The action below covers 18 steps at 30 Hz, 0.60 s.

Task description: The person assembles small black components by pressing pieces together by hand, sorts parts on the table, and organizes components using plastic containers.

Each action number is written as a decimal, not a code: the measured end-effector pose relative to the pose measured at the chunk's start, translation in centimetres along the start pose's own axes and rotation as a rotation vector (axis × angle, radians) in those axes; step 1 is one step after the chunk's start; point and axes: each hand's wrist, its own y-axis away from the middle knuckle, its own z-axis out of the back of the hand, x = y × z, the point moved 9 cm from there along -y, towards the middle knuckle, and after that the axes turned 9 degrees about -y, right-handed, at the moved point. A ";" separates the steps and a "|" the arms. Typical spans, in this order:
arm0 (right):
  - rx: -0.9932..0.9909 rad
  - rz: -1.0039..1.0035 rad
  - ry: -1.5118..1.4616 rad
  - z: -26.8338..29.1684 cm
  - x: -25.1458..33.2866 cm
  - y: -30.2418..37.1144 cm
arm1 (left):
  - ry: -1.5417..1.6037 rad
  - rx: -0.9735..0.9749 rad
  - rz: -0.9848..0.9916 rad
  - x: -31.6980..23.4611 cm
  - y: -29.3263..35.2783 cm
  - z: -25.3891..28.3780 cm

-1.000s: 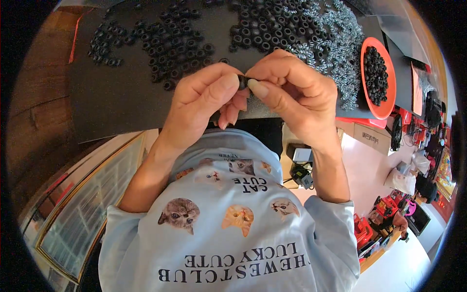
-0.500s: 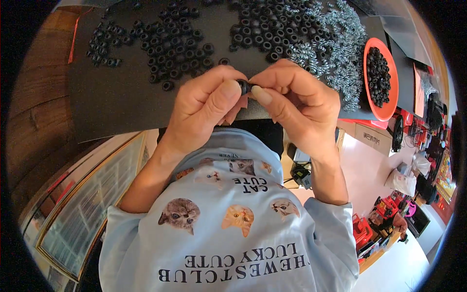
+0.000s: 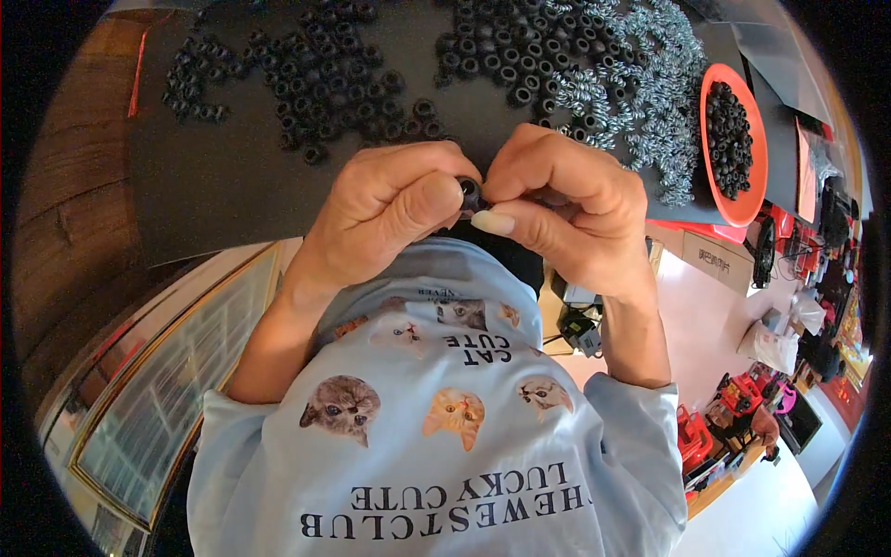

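Observation:
Over the near edge of the dark table my two hands meet at one small black plastic part [image 3: 471,193], rounded and with a hole in its end. My left hand [image 3: 385,209] is closed, pinching the part between thumb and forefinger. My right hand [image 3: 575,209] is closed too, its thumb and fingertips pressed against the part's right side. Whether a spring or smaller piece sits inside cannot be made out. Beyond my hands lie loose black barrel-shaped parts [image 3: 325,84] with holes, and a heap of small metal springs [image 3: 659,102].
More black parts [image 3: 510,51] lie at the far middle, mixing into the springs. An orange-red bowl [image 3: 759,153] of small black pieces stands at the right of the dark tabletop [image 3: 223,176]. A gold-framed glass panel [image 3: 153,399] is at lower left.
The black part has turned so its hole faces up more, and it sits slightly lower. My right thumb has shifted left and down along it.

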 end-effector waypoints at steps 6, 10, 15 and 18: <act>-0.042 -0.021 0.074 0.1 0.0 -0.3 | 0.038 0.022 0.048 -0.1 0.2 -0.2; 0.007 0.172 0.276 -0.7 1.6 -0.3 | 0.117 0.010 0.212 1.3 0.7 -0.1; 0.017 0.292 0.342 -1.0 2.3 -0.3 | 0.064 0.043 0.128 0.9 0.4 -0.1; 0.001 0.315 0.343 -1.3 2.7 -0.8 | 0.080 0.040 0.081 0.4 0.1 0.1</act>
